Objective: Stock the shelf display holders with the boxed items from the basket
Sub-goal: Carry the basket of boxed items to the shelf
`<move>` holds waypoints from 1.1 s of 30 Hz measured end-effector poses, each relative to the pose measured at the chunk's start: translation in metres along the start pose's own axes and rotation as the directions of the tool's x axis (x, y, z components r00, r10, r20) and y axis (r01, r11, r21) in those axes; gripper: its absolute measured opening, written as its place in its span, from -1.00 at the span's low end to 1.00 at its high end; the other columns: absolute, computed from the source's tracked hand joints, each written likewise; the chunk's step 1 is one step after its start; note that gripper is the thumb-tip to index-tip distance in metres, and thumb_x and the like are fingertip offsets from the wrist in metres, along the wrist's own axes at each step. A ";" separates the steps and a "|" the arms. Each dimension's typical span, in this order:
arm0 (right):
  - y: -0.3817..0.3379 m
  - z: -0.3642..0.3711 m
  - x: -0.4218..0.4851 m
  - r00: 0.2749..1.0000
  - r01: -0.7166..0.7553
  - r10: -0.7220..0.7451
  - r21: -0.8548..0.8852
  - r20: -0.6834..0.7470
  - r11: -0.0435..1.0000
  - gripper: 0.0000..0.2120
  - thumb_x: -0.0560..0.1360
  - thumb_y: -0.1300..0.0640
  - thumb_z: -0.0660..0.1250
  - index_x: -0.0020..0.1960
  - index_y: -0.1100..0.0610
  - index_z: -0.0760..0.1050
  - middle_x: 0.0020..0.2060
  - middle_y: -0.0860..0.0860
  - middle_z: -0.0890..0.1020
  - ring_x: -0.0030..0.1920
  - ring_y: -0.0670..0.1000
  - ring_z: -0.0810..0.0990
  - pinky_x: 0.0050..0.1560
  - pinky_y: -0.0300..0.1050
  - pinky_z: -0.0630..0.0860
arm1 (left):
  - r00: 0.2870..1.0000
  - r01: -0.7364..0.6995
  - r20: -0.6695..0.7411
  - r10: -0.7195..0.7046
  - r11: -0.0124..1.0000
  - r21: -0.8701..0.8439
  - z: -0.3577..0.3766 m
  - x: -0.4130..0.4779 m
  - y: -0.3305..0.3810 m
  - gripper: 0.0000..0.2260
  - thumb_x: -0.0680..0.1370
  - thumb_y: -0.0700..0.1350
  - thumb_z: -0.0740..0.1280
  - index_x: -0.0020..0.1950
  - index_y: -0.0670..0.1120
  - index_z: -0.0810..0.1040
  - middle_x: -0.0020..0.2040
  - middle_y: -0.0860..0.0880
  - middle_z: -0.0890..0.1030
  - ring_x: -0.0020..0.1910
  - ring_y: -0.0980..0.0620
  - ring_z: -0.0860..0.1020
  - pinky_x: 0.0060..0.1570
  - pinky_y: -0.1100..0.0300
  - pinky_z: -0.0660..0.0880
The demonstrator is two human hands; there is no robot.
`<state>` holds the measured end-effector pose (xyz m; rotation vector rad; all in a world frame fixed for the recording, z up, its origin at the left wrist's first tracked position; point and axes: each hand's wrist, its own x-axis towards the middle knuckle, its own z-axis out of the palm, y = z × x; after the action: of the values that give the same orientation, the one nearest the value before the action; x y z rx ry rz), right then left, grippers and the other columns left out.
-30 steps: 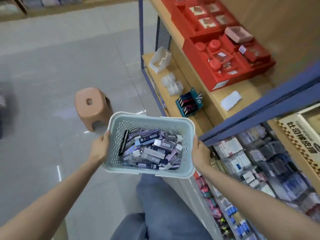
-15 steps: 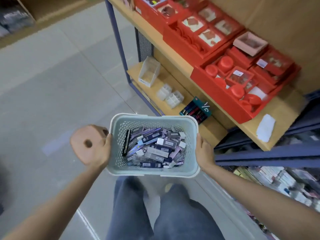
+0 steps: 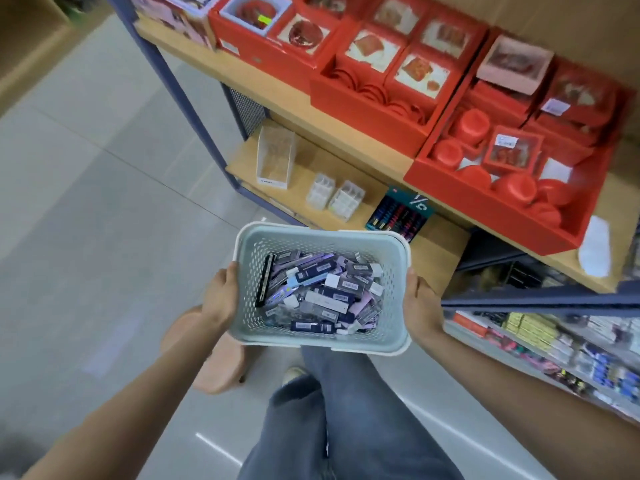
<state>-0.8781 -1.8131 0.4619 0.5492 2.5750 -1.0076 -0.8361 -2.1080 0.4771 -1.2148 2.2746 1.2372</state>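
Observation:
I carry a pale blue perforated basket (image 3: 391, 258) in front of me, filled with several small purple, navy and white boxed items (image 3: 320, 292). My left hand (image 3: 220, 296) grips its left rim and my right hand (image 3: 420, 304) grips its right rim. Beyond the basket, on the wooden lower shelf (image 3: 304, 157), stand a tall clear display holder (image 3: 275, 157), two small clear divided holders (image 3: 334, 197) and a teal display holder (image 3: 400, 214) with dark boxes in it.
Red trays of red boxes and jars (image 3: 485, 140) fill the upper shelf. A blue shelf rail (image 3: 540, 299) juts out at the right over packed lower shelves. A peach stool (image 3: 214, 362) stands on the tiled floor under my left arm, beside my jeans.
I have moved closer to the shelf with the basket held in both hands. The stool has slid from ahead on the left to beneath my left forearm.

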 end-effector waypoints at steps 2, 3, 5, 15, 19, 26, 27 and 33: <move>-0.004 0.006 0.012 0.999 -0.039 0.039 0.013 -0.010 0.999 -0.46 0.63 -0.12 -0.12 -0.07 0.23 0.49 -0.17 0.19 0.56 -0.10 0.20 0.56 -0.18 -0.06 0.39 | 1.000 -0.012 -0.012 0.012 1.000 0.006 0.002 0.016 0.013 -0.54 0.65 0.04 0.00 0.27 -0.29 0.44 0.28 -0.31 0.46 0.25 -0.21 0.43 0.21 0.02 0.30; -0.007 0.007 0.019 0.998 -0.060 0.060 0.018 -0.008 0.998 -0.45 0.63 -0.13 -0.12 -0.06 0.23 0.50 -0.15 0.20 0.57 -0.09 0.20 0.55 -0.16 -0.05 0.41 | 1.000 -0.016 -0.016 0.016 1.000 0.011 0.003 0.024 0.019 -0.54 0.65 0.05 0.01 0.27 -0.28 0.44 0.28 -0.30 0.47 0.25 -0.20 0.43 0.20 0.04 0.30; -0.010 0.012 0.032 0.997 -0.073 0.073 0.040 0.003 0.996 -0.47 0.63 -0.12 -0.11 -0.12 0.20 0.48 -0.20 0.18 0.54 -0.11 0.22 0.55 -0.13 -0.01 0.44 | 0.999 -0.031 -0.013 0.032 0.999 0.026 0.006 0.038 0.032 -0.55 0.65 0.05 0.00 0.25 -0.27 0.45 0.27 -0.28 0.48 0.22 -0.18 0.44 0.16 0.06 0.30; -0.033 0.029 0.065 0.982 -0.184 0.186 0.071 -0.021 0.980 -0.48 0.65 -0.05 -0.12 0.05 0.28 0.48 0.04 0.29 0.57 0.07 0.27 0.53 -0.13 -0.07 0.31 | 0.996 -0.085 -0.008 0.087 0.987 0.134 0.017 0.099 0.075 -0.57 0.65 0.07 -0.02 0.16 -0.23 0.45 0.18 -0.29 0.51 0.14 -0.22 0.46 0.06 0.02 0.32; -0.035 0.049 0.072 0.970 -0.235 0.241 0.101 -0.041 0.967 -0.45 0.64 -0.07 -0.13 0.09 0.31 0.48 0.04 0.28 0.58 0.03 0.25 0.55 -0.14 -0.06 0.35 | 0.995 -0.099 0.012 0.099 0.966 0.241 0.016 0.126 0.087 -0.56 0.64 0.09 -0.03 0.13 -0.20 0.47 0.16 -0.27 0.52 0.09 -0.20 0.47 -0.02 0.06 0.28; -0.056 0.088 0.087 0.952 -0.278 0.293 0.157 -0.083 0.948 -0.52 0.66 -0.01 -0.08 0.04 0.31 0.48 -0.01 0.28 0.58 -0.02 0.26 0.54 -0.19 -0.06 0.30 | 0.985 -0.164 0.107 0.134 0.917 0.363 0.003 0.181 0.093 -0.51 0.65 0.10 -0.06 0.26 -0.19 0.48 0.22 -0.33 0.50 0.21 -0.27 0.45 0.13 0.01 0.34; -0.060 0.096 0.089 0.949 -0.289 0.304 0.153 -0.086 0.945 -0.53 0.66 0.00 -0.08 0.07 0.31 0.48 0.00 0.27 0.58 -0.01 0.26 0.54 -0.19 -0.06 0.30 | 0.981 -0.177 0.134 0.138 0.920 0.349 0.000 0.191 0.091 -0.50 0.65 0.10 -0.05 0.30 -0.19 0.46 0.25 -0.33 0.49 0.23 -0.27 0.44 0.16 0.00 0.34; -0.079 0.151 0.099 0.925 -0.313 0.342 0.181 -0.163 0.932 -0.55 0.65 -0.01 -0.06 -0.08 0.29 0.45 -0.14 0.28 0.56 -0.13 0.27 0.54 -0.24 -0.03 0.34 | 0.947 -0.221 0.294 0.131 0.929 0.298 -0.020 0.251 0.076 -0.48 0.65 0.11 -0.06 0.35 -0.21 0.42 0.28 -0.29 0.47 0.23 -0.22 0.44 0.20 0.02 0.35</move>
<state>-0.9774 -1.9487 0.3598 1.1294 2.4575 -1.0794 -1.0451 -2.2382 0.3857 -0.6890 2.3019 0.9566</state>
